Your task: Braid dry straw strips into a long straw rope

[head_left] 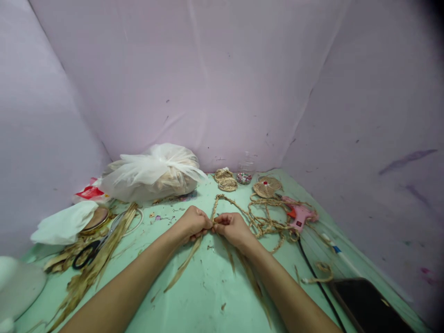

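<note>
My left hand (195, 224) and my right hand (233, 227) meet at the middle of the green table, fingertips pinched together. Between them they grip the near end of a braided cord (225, 199) of dried plant fibre. From this end the cord loops back and to the right into a tangled pile. Loose flat strips hang from the pinch: one strip (183, 268) slants out below my left hand, and others, such as a longer strip (251, 277), trail beneath my right wrist. The exact crossing of the strips is hidden by my fingers.
At left lie scissors (92, 252) on dried leaf strips (81, 282), near a stuffed white plastic bag (152, 173). Small woven pieces (227, 184) and a jar of beads (244, 177) stand at the back. A pink glue gun (301, 216) and a dark phone (367, 305) lie right.
</note>
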{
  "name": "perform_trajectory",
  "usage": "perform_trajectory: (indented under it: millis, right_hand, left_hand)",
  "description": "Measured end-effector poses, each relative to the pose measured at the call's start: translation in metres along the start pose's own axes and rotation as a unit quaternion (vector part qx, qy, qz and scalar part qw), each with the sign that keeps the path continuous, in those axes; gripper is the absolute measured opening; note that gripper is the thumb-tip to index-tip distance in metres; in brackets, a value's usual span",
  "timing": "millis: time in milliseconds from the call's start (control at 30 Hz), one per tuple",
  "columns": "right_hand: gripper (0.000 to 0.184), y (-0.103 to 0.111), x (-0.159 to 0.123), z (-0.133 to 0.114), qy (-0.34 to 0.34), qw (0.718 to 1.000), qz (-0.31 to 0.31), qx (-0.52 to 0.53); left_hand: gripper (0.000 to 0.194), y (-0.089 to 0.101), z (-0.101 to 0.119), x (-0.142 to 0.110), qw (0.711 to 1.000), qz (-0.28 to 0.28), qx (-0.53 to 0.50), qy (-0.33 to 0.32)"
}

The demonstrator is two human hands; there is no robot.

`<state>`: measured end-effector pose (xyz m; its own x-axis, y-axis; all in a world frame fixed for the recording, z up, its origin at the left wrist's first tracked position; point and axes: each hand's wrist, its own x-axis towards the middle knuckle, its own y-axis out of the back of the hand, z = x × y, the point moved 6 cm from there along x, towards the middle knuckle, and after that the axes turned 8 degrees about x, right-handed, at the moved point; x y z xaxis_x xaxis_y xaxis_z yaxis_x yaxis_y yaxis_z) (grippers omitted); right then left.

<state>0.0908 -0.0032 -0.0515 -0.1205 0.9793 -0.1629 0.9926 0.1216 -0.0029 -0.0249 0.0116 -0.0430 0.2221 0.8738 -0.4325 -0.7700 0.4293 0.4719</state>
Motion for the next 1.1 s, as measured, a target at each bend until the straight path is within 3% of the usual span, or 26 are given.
perform_trajectory:
  millis: [133,367,600,733,833,933,1033,1100]
  right_hand:
    - [0.012,0.004,-0.003,-0.013,0.084,0.974,0.033,-0.209]
    - [0.018,-0.003,-0.032,-0.048,0.046,0.884,0.086,-0.458]
    - [0.021,-0.032,-0.045,-0.052,0.034,0.848,0.030,-0.527]
    - [0.023,-0.045,-0.048,-0.045,0.029,0.834,-0.007,-0.551]
    - [0.024,-0.051,-0.050,-0.042,0.039,0.833,-0.023,-0.551]
    - [0.018,-0.039,-0.047,-0.045,0.037,0.848,-0.024,-0.528]
    - [0.017,-0.009,-0.035,-0.050,0.016,0.895,-0.012,-0.445]
    - [0.019,0.015,-0.025,-0.055,0.016,0.935,0.054,-0.349]
  left_hand:
    - [0.005,-0.002,0.005,-0.001,0.999,0.022,0.020,-0.031]
    - [0.004,-0.010,0.005,-0.003,1.000,0.025,0.010,-0.001]
    - [0.004,-0.011,-0.001,-0.002,0.995,-0.023,-0.094,0.022]
    - [0.005,-0.008,0.002,-0.004,0.996,-0.028,-0.087,-0.002]
    - [0.003,-0.006,0.003,-0.004,0.997,-0.039,-0.065,-0.005]
    - [0.004,-0.004,0.003,-0.004,0.997,-0.054,-0.048,-0.014]
    - [0.006,-0.004,0.005,-0.004,0.996,-0.077,-0.043,-0.035]
    - [0.009,-0.004,0.006,-0.005,0.995,-0.086,-0.043,-0.040]
